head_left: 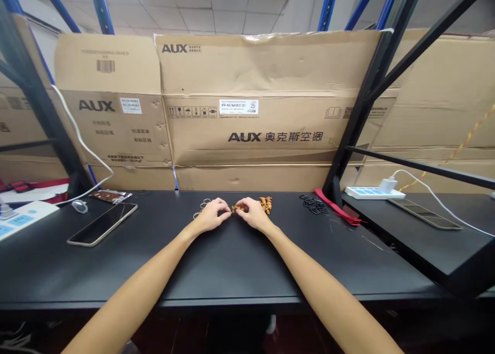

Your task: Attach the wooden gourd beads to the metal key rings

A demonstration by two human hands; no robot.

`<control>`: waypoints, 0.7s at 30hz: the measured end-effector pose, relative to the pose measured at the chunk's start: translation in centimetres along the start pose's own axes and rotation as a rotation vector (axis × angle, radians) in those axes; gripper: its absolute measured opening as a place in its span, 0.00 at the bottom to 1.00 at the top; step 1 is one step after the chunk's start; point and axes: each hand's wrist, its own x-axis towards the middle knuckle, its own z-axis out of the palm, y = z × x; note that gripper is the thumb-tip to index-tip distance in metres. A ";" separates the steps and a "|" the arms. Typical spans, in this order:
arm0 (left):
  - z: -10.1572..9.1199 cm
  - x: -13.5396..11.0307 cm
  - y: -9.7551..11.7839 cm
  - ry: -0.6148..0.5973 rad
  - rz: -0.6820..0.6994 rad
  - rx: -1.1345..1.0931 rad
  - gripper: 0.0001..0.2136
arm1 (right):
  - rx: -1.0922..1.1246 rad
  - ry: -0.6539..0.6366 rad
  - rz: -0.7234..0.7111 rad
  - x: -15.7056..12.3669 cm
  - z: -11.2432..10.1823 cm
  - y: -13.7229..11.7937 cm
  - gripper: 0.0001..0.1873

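My right hand [254, 213] pinches a small glossy amber-brown piece [240, 208], perhaps a little carved figure; its exact kind is too small to tell. Close against its left end, the thumb and forefinger of my left hand [212, 214] are drawn together. What they hold, if anything, is too small to make out. Several pale metal-looking rings [203, 203] lie just behind and left of my left hand. Beside my right hand, on its right, several similar amber-brown pieces [266, 204] lie on the black table [232, 271].
A heap of black rings [315, 204] and a red strap [336, 208] lie to the right. On the left are a phone [102, 225], a brown packet [110, 195] and a power strip [27, 217]. Cardboard [247, 75] walls the back; a black frame post [358, 96] stands right.
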 end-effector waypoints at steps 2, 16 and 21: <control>0.3 -0.2 0.1 0.022 0.015 0.115 0.08 | -0.058 0.032 -0.002 -0.1 0.0 -0.3 0.11; 2.0 -0.7 0.4 -0.113 -0.020 0.388 0.15 | -0.338 -0.243 0.015 -0.8 1.0 -1.1 0.19; 2.4 -0.7 -0.4 -0.116 -0.042 0.313 0.18 | -0.332 -0.314 0.063 -0.7 1.0 -0.5 0.25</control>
